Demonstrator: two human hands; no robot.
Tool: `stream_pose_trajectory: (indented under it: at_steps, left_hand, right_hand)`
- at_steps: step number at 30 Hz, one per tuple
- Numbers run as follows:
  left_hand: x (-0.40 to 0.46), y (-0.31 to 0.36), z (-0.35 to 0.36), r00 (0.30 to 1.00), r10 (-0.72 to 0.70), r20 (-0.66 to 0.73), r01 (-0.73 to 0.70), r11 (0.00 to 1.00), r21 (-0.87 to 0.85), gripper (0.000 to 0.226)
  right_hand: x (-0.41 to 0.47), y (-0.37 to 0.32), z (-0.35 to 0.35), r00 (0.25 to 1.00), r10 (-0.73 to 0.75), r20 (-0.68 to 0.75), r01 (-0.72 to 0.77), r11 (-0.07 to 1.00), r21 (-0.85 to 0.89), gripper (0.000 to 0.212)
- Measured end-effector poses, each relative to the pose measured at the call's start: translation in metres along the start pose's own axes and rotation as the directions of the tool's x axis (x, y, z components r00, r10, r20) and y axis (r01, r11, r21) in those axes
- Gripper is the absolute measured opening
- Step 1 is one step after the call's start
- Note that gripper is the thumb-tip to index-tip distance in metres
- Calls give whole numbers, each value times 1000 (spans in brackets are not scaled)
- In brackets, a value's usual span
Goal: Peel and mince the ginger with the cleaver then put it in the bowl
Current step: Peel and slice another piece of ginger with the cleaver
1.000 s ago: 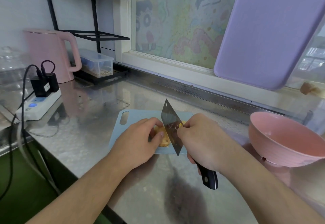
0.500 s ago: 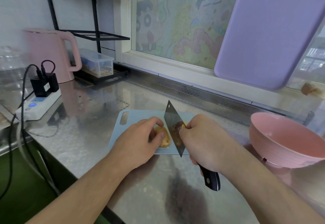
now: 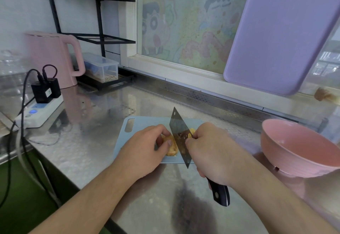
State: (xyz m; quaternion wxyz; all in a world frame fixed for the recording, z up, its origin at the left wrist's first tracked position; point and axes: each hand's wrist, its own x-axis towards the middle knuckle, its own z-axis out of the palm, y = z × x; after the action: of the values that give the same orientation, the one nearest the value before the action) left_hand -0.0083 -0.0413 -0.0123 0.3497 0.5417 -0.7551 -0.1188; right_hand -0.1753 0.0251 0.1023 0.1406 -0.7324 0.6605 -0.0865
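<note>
A yellowish piece of ginger (image 3: 170, 146) lies on a small light-blue cutting board (image 3: 145, 125) on the steel counter. My left hand (image 3: 141, 153) holds the ginger down, its curled fingers and thumb pinching it. My right hand (image 3: 209, 151) grips the black handle of the cleaver (image 3: 179, 134). The blade stands on edge against the ginger's right side, with ginger bits stuck to it. More ginger (image 3: 192, 131) shows behind the blade. An empty pink bowl (image 3: 298, 147) sits at the right.
A pink kettle (image 3: 53, 57) and a white power strip (image 3: 39, 111) with black plugs and cables stand at the left. A black rack holds a clear box (image 3: 101, 67). A purple board (image 3: 281, 31) leans on the window. The counter's front edge lies near my arms.
The cleaver blade has shifted slightly along the ginger between frames, rocking a little. My left hand stays on the ginger, and the bowl has not moved.
</note>
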Motion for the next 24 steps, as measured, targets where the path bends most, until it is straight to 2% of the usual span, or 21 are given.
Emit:
stream_pose_trajectory:
  at_steps: [5,9,12,18,22,24]
  left_hand:
    - [0,1,0,1000,-4,-14,4,1000,-8,7]
    - [1,2,0,1000,-6,-14,6,1000,-19,4]
    - [2,1,0,1000,-16,-3,16,999,-41,3]
    - [1,-1,0,1000,-7,7,8,997,-74,2]
    - [1,-2,0,1000,-3,-2,3,996,-90,2]
    - [0,-2,0,1000,-7,-9,7,996,-85,3]
  right_hand:
    - [0,0,-1,1000,0,11,0,1000,21,20]
    - [4,2,3,1000,11,25,-11,1000,1,35]
    - [12,4,9,1000,-11,13,12,1000,-19,39]
    - [23,7,14,1000,-29,-1,29,999,31,25]
    - [29,4,24,998,-69,-8,69,998,-9,17]
    - [25,-1,24,999,-43,7,44,998,-39,13]
